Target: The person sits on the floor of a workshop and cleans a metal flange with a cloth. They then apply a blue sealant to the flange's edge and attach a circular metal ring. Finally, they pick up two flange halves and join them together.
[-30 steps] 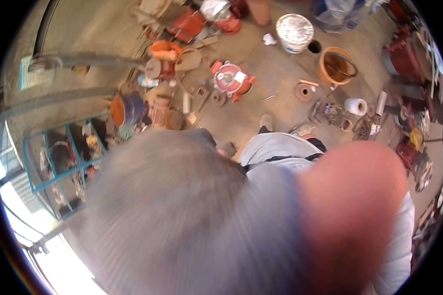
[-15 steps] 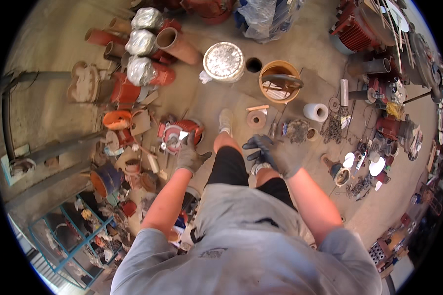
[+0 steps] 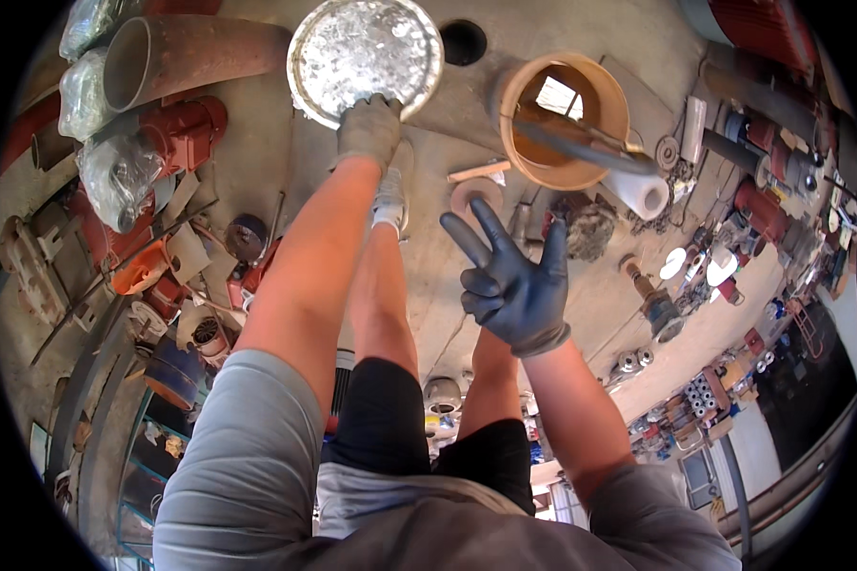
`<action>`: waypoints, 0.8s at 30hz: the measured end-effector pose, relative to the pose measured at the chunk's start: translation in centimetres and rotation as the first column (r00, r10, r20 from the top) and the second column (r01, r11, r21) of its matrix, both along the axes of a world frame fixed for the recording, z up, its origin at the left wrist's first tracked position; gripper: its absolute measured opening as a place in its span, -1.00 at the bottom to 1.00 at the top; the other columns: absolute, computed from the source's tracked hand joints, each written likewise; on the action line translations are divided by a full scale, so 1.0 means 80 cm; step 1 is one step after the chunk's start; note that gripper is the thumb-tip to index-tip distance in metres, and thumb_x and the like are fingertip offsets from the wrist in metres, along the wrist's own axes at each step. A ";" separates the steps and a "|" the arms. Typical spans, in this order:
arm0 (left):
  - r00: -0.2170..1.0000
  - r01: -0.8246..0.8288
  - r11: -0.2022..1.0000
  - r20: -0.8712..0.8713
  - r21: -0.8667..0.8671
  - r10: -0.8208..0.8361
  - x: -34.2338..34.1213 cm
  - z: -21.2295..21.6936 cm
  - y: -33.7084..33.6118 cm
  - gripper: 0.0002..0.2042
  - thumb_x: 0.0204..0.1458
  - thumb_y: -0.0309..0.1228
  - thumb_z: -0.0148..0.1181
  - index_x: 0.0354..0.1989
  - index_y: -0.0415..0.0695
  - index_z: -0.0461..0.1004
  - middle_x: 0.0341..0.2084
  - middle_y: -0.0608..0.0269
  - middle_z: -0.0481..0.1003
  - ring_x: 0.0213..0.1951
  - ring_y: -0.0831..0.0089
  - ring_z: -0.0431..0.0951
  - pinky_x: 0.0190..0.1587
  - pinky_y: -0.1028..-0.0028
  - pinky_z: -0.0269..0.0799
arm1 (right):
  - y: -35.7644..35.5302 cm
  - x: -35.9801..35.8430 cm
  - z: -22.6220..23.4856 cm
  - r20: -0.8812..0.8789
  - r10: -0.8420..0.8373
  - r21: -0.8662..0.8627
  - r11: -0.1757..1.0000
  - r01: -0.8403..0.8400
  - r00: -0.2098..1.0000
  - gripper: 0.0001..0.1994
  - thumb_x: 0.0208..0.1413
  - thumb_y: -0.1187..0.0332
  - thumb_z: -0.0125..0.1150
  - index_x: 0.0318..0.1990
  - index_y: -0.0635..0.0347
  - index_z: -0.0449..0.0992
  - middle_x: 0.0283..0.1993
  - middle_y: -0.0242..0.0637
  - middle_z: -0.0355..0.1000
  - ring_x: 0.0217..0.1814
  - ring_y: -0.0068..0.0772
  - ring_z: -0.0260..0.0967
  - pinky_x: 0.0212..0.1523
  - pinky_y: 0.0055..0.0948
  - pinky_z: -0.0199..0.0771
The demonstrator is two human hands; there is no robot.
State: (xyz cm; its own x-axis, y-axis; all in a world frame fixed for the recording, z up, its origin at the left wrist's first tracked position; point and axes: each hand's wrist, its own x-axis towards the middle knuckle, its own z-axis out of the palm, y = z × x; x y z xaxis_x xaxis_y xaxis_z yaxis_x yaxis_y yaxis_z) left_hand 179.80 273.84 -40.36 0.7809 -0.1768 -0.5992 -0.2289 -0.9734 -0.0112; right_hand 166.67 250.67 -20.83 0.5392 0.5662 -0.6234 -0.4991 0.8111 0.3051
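My left hand (image 3: pixel 369 133), in a dark grey glove, is at the near rim of a round pail (image 3: pixel 326 107) with a bright, crumpled silvery top. Its fingers bend over that rim; the thumb and fingertips are partly hidden. In mid-air, my right hand (image 3: pixel 514 285) wears a dark glove and holds nothing. Two of its fingers and the thumb are stretched apart, while the other two fingers curl in. Beyond it stands a tan bucket (image 3: pixel 619 105) with a dark curved piece across its mouth. A flat ring (image 3: pixel 467 197) lies on the floor just past my right fingertips.
At the left are a large rusty pipe (image 3: pixel 195 62), plastic-wrapped parts (image 3: pixel 119 181) and red metal castings (image 3: pixel 183 138). A dark round hole (image 3: pixel 463 43) is in the floor between pail and bucket. A white roll (image 3: pixel 643 195) and more machine parts lie to the right.
My left hand has reached forward to the silvery-topped pail. My right hand has turned and spread some fingers. The view has moved closer to the pail and the tan bucket.
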 end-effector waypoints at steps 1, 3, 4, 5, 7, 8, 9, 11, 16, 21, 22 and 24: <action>1.000 -0.001 1.000 -0.016 -0.029 0.001 0.008 -0.017 0.007 -0.58 0.20 -0.24 0.37 0.19 -0.09 0.50 0.04 0.03 0.59 0.14 0.07 0.62 0.17 0.15 0.58 | 0.012 0.004 -0.018 -0.038 -0.049 0.032 0.998 0.050 0.998 -0.09 0.32 -0.47 -0.05 0.64 -0.10 0.11 0.65 -0.13 0.16 -0.31 -0.44 0.20 -0.29 -0.45 0.25; 0.999 -0.012 0.996 -0.033 -0.087 0.009 0.015 -0.033 0.023 -0.65 0.20 -0.29 0.34 0.12 -0.08 0.53 0.00 0.02 0.60 0.13 0.08 0.62 0.16 0.16 0.58 | 0.031 0.012 -0.057 -0.098 -0.079 -0.004 0.997 0.079 0.992 -0.29 0.44 -0.27 -0.03 0.56 -0.09 0.23 0.45 -0.15 0.39 -0.28 -0.42 0.25 -0.24 -0.44 0.28; 0.999 -0.009 0.993 -0.040 -0.122 0.004 0.016 -0.030 0.027 -0.68 0.19 -0.30 0.33 0.09 -0.09 0.54 -0.02 0.02 0.61 0.12 0.07 0.62 0.14 0.16 0.59 | 0.039 0.010 -0.072 -0.123 -0.075 -0.076 0.995 0.066 0.990 -0.38 0.47 -0.16 0.02 0.51 -0.06 0.28 0.33 -0.21 0.48 -0.29 -0.45 0.25 -0.24 -0.44 0.28; 0.999 -0.012 0.988 -0.045 -0.154 0.005 0.014 -0.024 0.036 -0.70 0.19 -0.31 0.33 0.06 -0.09 0.55 -0.04 0.01 0.61 0.10 0.06 0.63 0.12 0.16 0.59 | 0.046 0.009 -0.087 -0.146 -0.067 -0.145 0.988 0.046 0.987 -0.47 0.51 -0.05 0.06 0.47 -0.03 0.34 0.21 -0.27 0.57 -0.29 -0.47 0.25 -0.24 -0.43 0.28; 0.995 -0.080 0.917 0.029 -0.390 0.099 0.014 0.022 0.059 -0.74 0.18 -0.30 0.35 -0.02 -0.11 0.56 -0.09 -0.01 0.60 -0.02 0.01 0.64 0.01 0.15 0.59 | 0.046 0.007 -0.110 0.009 0.014 -0.259 0.966 -0.011 1.000 -0.65 0.47 0.22 0.16 0.31 0.04 0.41 0.00 -0.37 0.52 -0.28 -0.52 0.28 -0.24 -0.46 0.31; 0.979 -0.126 0.866 0.081 -0.484 0.188 0.012 0.046 0.076 -0.75 0.17 -0.30 0.38 -0.06 -0.11 0.56 -0.12 -0.01 0.59 -0.07 -0.03 0.63 -0.04 0.14 0.58 | 0.045 0.015 -0.122 0.090 0.062 -0.324 0.946 -0.030 0.994 -0.73 0.45 0.35 0.20 0.23 0.08 0.45 -0.10 -0.41 0.50 -0.27 -0.55 0.30 -0.24 -0.48 0.32; 0.951 -0.168 0.800 0.119 -0.575 0.285 0.001 0.067 0.098 -0.76 0.16 -0.29 0.40 -0.10 -0.11 0.56 -0.15 -0.01 0.57 -0.13 -0.06 0.62 -0.08 0.12 0.57 | 0.059 0.047 -0.103 -0.074 0.200 -0.572 0.794 -0.206 0.977 -0.78 0.29 0.54 0.33 0.03 0.15 0.48 -0.28 -0.47 0.40 -0.35 -0.63 0.33 -0.34 -0.55 0.33; 0.881 -0.288 0.682 0.092 -0.672 0.463 -0.033 0.101 0.151 -0.70 -0.01 -0.44 0.53 -0.17 -0.16 0.53 -0.24 0.04 0.55 -0.15 -0.02 0.56 -0.08 0.06 0.49 | 0.076 0.080 -0.117 -0.067 0.524 -0.800 0.480 -0.360 0.849 -0.77 0.22 0.54 0.40 -0.03 0.17 0.50 -0.35 -0.48 0.41 -0.40 -0.65 0.34 -0.41 -0.57 0.33; 0.780 -0.511 0.524 -0.111 -0.682 0.616 -0.128 0.124 0.240 -0.62 -0.03 -0.38 0.62 -0.17 -0.19 0.50 -0.25 0.05 0.56 -0.23 0.01 0.60 -0.17 0.16 0.53 | 0.141 0.172 -0.152 -0.187 0.807 -0.981 -0.119 -0.156 0.560 -0.72 0.12 0.45 0.52 -0.10 0.24 0.52 -0.39 -0.36 0.53 -0.41 -0.61 0.47 -0.38 -0.50 0.50; 0.621 -0.677 0.280 -0.324 -0.681 0.713 -0.183 0.064 0.249 -0.59 -0.05 -0.36 0.64 -0.14 -0.20 0.50 -0.24 0.05 0.57 -0.24 0.02 0.60 -0.17 0.16 0.53 | 0.185 0.259 -0.271 -0.192 0.890 -0.910 -0.319 0.265 0.414 -0.69 0.13 0.39 0.43 0.00 0.22 0.54 -0.12 -0.08 0.65 -0.05 -0.07 0.65 0.03 -0.20 0.62; 0.624 -0.674 0.284 -0.319 -0.682 0.714 -0.180 0.058 0.244 -0.58 -0.05 -0.36 0.64 -0.13 -0.19 0.50 -0.25 0.06 0.58 -0.25 0.03 0.60 -0.17 0.17 0.53 | 0.196 0.275 -0.285 -0.220 0.901 -0.886 -0.344 0.309 0.373 -0.68 0.14 0.37 0.40 0.03 0.21 0.54 -0.04 -0.03 0.66 0.04 0.04 0.65 0.12 -0.14 0.61; 0.598 -0.711 0.266 -0.361 -0.651 0.716 -0.172 0.053 0.239 -0.62 0.00 -0.41 0.61 -0.12 -0.18 0.50 -0.26 0.14 0.58 -0.24 0.19 0.58 -0.14 0.26 0.52 | 0.223 0.300 -0.309 -0.337 0.917 -0.893 -0.384 0.237 0.216 -0.66 0.18 0.36 0.33 0.10 0.17 0.52 0.20 0.03 0.55 0.19 0.13 0.58 0.27 -0.12 0.53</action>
